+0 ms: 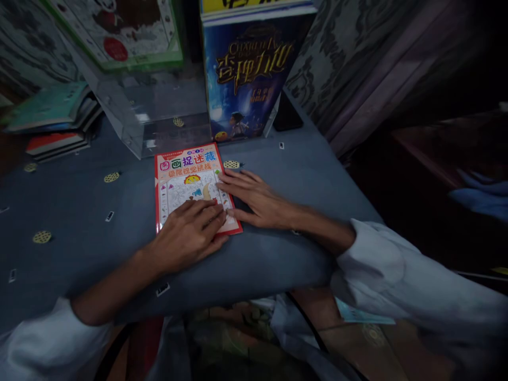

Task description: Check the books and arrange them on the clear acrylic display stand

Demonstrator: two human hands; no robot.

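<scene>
A red-bordered picture book [178, 185] with colourful Chinese lettering lies closed on the blue-grey table cover. Across its lower part rests my left hand [192, 227], palm down, with the fingers stretched toward the right edge. My right hand [256, 200] lies flat at the book's right side, its fingertips on the cover and its fingers apart. Neither hand grips anything. Part of the cover's lower half is hidden under my left hand.
Behind the book stands a clear acrylic rack [130, 127] with a green-edged book [143, 32] and a dark blue book [246, 79] upright in it. A stack of books [59, 114] lies at the left. A black phone-like object [288, 114] is right of the rack.
</scene>
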